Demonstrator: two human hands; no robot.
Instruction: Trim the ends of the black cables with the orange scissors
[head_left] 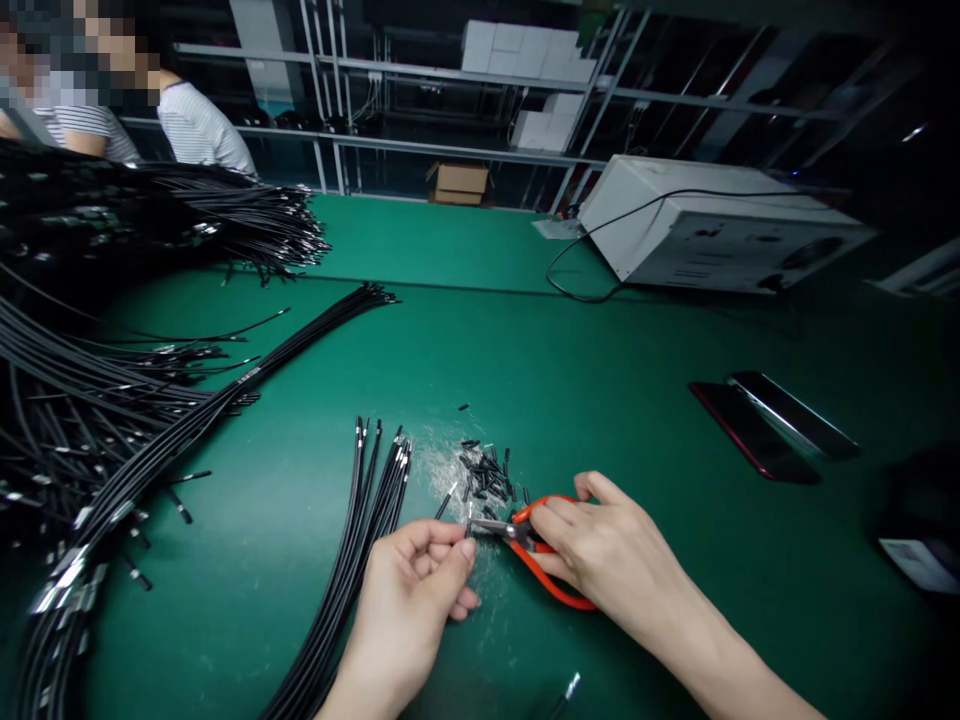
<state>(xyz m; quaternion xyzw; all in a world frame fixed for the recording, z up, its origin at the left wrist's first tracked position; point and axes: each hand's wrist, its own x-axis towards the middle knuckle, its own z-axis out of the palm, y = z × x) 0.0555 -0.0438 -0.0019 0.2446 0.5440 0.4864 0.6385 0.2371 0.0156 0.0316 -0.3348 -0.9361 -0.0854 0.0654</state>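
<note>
My left hand (416,600) pinches the end of a thin black cable (469,528) between thumb and fingertips. Red-handled scissors (551,580) are in my right hand (600,545), and their blade tips (487,525) reach the cable end beside my left fingertips. Just beyond the blades lies a pile of short black pieces (489,474) among clear, thread-like scraps (444,465). A bundle of black cables (349,560) with pale bands near the ends lies left of my left hand.
More black cables (82,420) are heaped at the left. Two phones (757,430) lie at the right. A white machine (697,225) with a cord stands at the back right. Two people in striped shirts (202,128) are at the far left, and shelves hold white boxes (525,52).
</note>
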